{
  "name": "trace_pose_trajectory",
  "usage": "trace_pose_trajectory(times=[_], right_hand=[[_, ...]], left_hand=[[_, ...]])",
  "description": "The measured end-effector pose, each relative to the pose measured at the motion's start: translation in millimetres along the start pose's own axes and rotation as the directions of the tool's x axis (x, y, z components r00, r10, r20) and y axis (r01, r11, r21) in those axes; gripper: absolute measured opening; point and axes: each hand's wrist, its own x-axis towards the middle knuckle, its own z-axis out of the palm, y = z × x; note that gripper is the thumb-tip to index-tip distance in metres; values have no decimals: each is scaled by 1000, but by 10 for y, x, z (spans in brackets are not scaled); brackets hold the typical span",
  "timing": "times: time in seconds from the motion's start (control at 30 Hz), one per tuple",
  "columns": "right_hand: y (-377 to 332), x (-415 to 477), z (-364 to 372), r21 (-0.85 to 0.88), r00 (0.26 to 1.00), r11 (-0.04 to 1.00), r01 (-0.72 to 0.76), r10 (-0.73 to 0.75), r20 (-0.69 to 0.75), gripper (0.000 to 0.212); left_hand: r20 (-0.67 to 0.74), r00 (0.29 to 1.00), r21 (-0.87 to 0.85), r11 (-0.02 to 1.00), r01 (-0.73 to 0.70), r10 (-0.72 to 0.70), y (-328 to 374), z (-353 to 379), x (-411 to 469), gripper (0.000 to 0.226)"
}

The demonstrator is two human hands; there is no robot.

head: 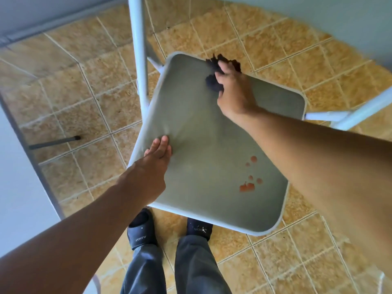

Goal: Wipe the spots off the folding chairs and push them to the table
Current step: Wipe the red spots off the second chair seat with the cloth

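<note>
- While our right hand clamps its fingers on the dark crumpled cloth at the far edge, the reddish-orange spots sit untouched near us.
- Our left hand presses flat, fingers together, on the grey padded folding-chair seat; easing off could let it shift.

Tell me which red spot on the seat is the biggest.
The smeared blotch nearest the seat's front edge, nearest the person's feet; the other spots are small round dots beyond it.
</note>
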Motion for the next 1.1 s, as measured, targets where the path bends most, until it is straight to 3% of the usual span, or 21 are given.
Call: trace_pose_trajectory(times=[0.1, 0.2, 0.33, 0.43, 0.53, 0.67, 0.73, 0.83, 0.9, 1.0, 1.1], right_hand=[[-317, -834, 308, 120, 990, 983, 137, -139, 10, 47], [-581, -1847, 464, 204, 955, 947, 249, -275, 113, 55], [-496, -2736, 408, 209, 844, 863, 460, -498, 199, 40], [-126, -2636, 276, 223, 772, 801, 556, -597, 218, 30], [311, -2001, 206, 176, 827, 841, 512, -538, 163, 29], [649, -743, -119, -3, 982, 983, 184, -183, 45, 43], [659, -298, -251, -6, 999, 1000, -4, 4, 32, 38], [500, -159, -271, 92, 987, 983, -159, 158, 24, 33], [371, -441, -134, 123, 991, 983, -135, 131, 37, 44], [159, -1260, 137, 161, 994, 984, 81, -91, 54, 48], [-13, -2248, 319, 228, 953, 946, 230, -266, 145, 47]], left_hand=[[5, 1000, 18, 1000, 11, -11, 41, -32, -15, 79], [34, 999, 78, 997, 13, -16, 89, -79, -26, 76], [91, 996, 129, 992, 14, -26, 112, -130, -9, 74], [68, 997, 47, 998, 42, -45, 107, -126, 3, 76], [60, 997, 99, 994, 40, -46, 120, -74, 17, 73], [-11, 995, 0, 995, 98, -98, 154, 20, 46, 70], [-79, 993, 19, 996, 92, -90, 165, 64, 53, 68], [-242, 969, 27, 999, 47, -39, 167, 131, 15, 65], [-292, 956, 39, 998, 41, -28, 250, 132, -30, 65], [-362, 931, 54, 998, -30, 47, 447, 158, -36, 63], [-326, 941, 24, 995, -94, 97, 579, 224, -7, 70]])
